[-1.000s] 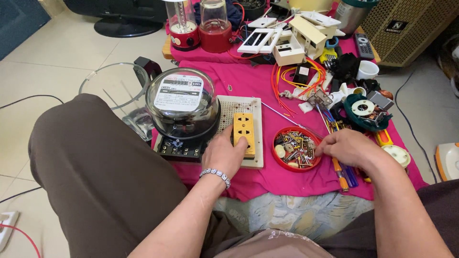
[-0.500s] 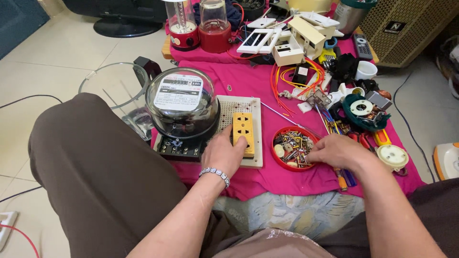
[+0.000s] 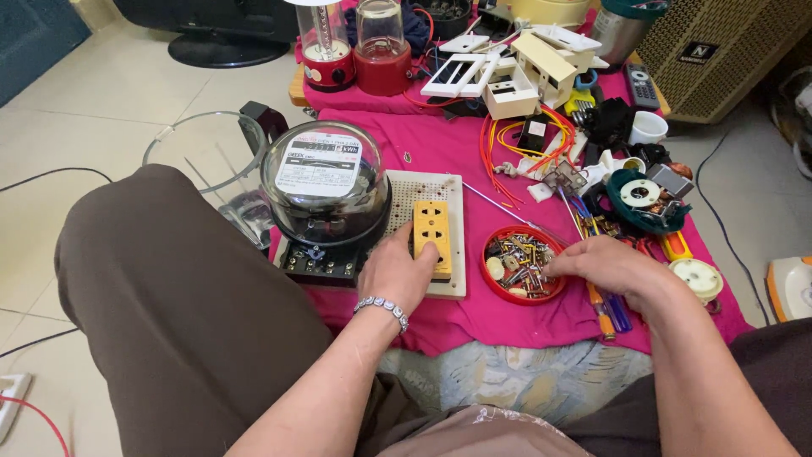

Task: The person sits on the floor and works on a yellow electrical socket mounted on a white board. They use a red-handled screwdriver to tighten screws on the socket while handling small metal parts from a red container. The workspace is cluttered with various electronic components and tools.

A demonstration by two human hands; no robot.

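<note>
I have my left hand [image 3: 399, 272] laid flat, steadying the yellow socket [image 3: 431, 237] on its perforated board [image 3: 423, 193], while my right hand [image 3: 611, 265], at three o'clock, dips pinched fingers into the red dish [image 3: 518, 264] of screws, seemingly picking a fastener; whether it holds one I cannot tell

Left hand [image 3: 396, 272] rests flat on the perforated board [image 3: 440, 190], thumb side against the yellow double socket [image 3: 432, 238] mounted on it; the glass-domed electricity meter [image 3: 326, 195] sits just left of the board on the pink cloth [image 3: 440, 144]. Right hand [image 3: 611, 267] has its fingertips [image 3: 554, 269] dipped into the red round lid [image 3: 522, 267] full of small screws and metal bits, with screwdrivers [image 3: 611, 311] lying under the wrist. Loose orange wires [image 3: 499, 148] and white socket plates [image 3: 461, 76] lie further back.
</note>
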